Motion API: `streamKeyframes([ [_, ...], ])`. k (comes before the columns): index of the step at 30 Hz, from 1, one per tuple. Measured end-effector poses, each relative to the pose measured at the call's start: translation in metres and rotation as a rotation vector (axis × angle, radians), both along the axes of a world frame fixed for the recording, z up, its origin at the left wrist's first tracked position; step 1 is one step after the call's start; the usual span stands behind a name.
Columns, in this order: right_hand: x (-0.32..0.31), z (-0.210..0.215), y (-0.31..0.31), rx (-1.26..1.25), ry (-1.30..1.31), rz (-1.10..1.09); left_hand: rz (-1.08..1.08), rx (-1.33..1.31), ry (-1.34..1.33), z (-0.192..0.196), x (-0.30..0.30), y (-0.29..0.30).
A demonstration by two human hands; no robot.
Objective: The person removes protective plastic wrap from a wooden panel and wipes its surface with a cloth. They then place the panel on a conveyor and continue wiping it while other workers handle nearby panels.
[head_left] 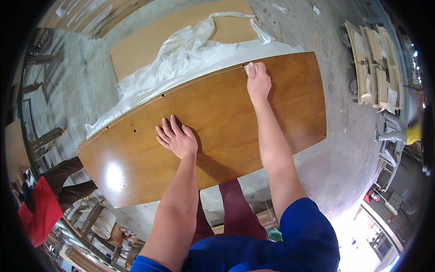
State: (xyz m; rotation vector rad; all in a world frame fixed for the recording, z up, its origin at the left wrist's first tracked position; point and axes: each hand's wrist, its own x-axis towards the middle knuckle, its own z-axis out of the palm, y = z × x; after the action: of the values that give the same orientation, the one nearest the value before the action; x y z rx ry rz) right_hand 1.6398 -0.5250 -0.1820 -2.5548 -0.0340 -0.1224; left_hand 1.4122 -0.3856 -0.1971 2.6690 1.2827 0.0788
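A glossy brown wooden panel [213, 122] with curved long edges lies flat in front of me, with a few small holes near its far left edge. My left hand [177, 138] rests flat on the panel's middle, fingers spread, holding nothing. My right hand [258, 81] reaches to the panel's far edge and grips a small whitish cloth or pad [250, 68] pressed against that edge.
White plastic sheeting [186, 54] lies crumpled beyond the panel, over a pale board [145, 45] on the concrete floor. A stack of light wooden pieces [374, 68] stands at the right. Another person in brown and red [50, 195] is at the lower left, near wooden stools.
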Motion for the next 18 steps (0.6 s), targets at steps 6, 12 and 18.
streamKeyframes([
  [6,0.002,0.002,-0.003,-0.012,0.066,0.009,-0.005,0.028,0.050,-0.001,0.001,-0.001],
  [12,0.020,0.000,-0.026,0.024,-0.020,-0.048,-0.021,0.028,0.043,0.001,0.004,-0.003],
  [18,0.056,-0.001,-0.071,0.024,-0.095,-0.145,-0.027,0.082,0.044,0.000,0.005,-0.005],
])
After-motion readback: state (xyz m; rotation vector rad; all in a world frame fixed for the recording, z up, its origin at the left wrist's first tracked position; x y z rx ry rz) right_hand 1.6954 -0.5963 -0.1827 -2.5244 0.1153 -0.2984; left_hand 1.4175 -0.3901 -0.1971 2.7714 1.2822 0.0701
